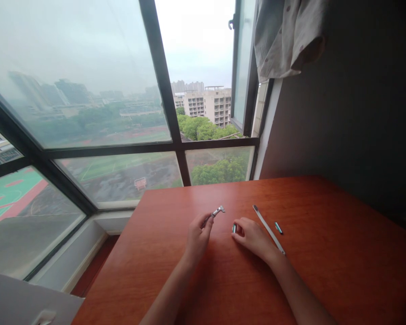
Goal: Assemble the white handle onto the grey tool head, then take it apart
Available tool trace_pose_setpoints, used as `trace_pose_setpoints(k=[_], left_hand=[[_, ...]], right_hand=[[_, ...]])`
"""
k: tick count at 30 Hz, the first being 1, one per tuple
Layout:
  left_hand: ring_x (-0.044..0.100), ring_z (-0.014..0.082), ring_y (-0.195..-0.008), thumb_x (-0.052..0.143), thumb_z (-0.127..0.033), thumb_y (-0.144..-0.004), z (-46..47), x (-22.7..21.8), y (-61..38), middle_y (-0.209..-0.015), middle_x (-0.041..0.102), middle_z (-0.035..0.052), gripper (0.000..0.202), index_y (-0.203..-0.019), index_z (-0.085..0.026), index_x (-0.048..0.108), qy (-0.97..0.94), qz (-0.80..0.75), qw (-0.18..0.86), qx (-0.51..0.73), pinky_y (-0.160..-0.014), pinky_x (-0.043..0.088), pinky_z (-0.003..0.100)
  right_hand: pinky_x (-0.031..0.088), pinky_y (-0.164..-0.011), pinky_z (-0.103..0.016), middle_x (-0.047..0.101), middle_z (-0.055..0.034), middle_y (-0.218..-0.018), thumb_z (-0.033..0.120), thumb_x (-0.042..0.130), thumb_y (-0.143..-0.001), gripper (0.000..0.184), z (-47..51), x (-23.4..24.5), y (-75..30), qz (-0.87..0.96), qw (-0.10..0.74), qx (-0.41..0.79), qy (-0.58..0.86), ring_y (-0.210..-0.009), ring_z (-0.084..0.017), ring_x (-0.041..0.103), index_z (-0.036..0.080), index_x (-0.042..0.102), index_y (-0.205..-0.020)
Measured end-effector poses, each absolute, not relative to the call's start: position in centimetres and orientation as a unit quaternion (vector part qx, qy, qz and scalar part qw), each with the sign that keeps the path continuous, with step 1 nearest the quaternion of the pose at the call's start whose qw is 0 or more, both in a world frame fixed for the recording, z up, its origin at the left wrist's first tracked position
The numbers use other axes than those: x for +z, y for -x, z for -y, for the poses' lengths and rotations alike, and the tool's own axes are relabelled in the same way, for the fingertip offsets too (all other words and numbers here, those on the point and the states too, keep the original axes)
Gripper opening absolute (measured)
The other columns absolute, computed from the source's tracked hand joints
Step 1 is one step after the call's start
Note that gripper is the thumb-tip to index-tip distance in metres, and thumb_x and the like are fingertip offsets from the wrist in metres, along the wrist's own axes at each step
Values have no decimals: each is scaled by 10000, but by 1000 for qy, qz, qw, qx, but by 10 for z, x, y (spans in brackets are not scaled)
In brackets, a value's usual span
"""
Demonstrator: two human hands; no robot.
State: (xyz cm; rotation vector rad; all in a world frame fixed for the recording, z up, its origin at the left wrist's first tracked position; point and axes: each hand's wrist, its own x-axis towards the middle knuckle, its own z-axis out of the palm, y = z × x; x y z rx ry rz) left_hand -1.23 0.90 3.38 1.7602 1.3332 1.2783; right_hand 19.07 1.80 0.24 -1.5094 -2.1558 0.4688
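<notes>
My left hand is closed around the handle of a silver razor, with its T-shaped end pointing up and to the right, above the tabletop. To the right of it, my right hand rests low over the table and pinches a small razor cartridge between thumb and fingers. The cartridge shows a pale, greenish face; the fingers hide part of it. Just beyond my right hand lies a slim white toothbrush with a dark-bristled head. Farther right is a second small cartridge, dark with a light edge.
The reddish-brown wooden table reaches to the windows. A dark window frame stands behind its far edge, with one pane swung open. A grey garment hangs at the upper right, beside a dark wall.
</notes>
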Motion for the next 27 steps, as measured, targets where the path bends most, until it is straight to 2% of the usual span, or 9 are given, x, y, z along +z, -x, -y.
trace_pose_setpoints(k=[5, 8, 11, 16, 21, 27], left_hand=[[566, 177, -732, 511, -359, -868, -8, 36, 11, -787, 641, 44, 272, -944, -152, 670, -657, -498, 302, 479, -665, 425, 258], [551, 169, -721, 515, -364, -869, -7, 35, 10, -784, 634, 41, 275, -943, -151, 673, -657, -495, 312, 475, -659, 413, 251], [531, 160, -692, 527, -388, -861, -6, 34, 9, -757, 619, 33, 289, -930, -150, 677, -649, -492, 336, 474, -632, 401, 243], [484, 137, -644, 543, -408, -853, -2, 36, 5, -712, 577, 16, 296, -881, -143, 672, -627, -481, 376, 485, -589, 372, 228], [499, 152, -695, 563, -407, -843, 6, 41, -5, -743, 593, 32, 305, -936, -144, 685, -619, -443, 421, 492, -629, 398, 236], [507, 158, -723, 569, -400, -844, 12, 42, -12, -760, 603, 37, 298, -945, -145, 686, -607, -425, 458, 491, -669, 406, 248]], right_hand=[[368, -586, -231, 635, -15, -674, 173, 589, -722, 49, -18, 6, -192, 760, 270, 221, 549, -633, -155, 560, 187, 633, -739], [391, -587, -241, 647, -11, -671, 169, 596, -714, 169, -18, 7, -191, 730, 318, 279, 536, -616, -154, 568, 172, 680, -861], [425, -617, -255, 646, -14, -713, 198, 634, -713, 309, -20, 7, -191, 658, 392, 381, 517, -643, -151, 573, 143, 678, -1014], [445, -663, -266, 620, -9, -779, 336, 754, -687, 446, -18, 15, -195, 481, 504, 587, 411, -686, -131, 560, 176, 661, -1093], [391, -568, -222, 589, -12, -734, 368, 763, -710, 414, -13, 21, -193, 379, 541, 686, 306, -604, -91, 478, 189, 677, -1073], [374, -567, -220, 568, -20, -756, 355, 755, -729, 399, -7, 21, -186, 368, 557, 696, 265, -619, -90, 447, 193, 679, -1085]])
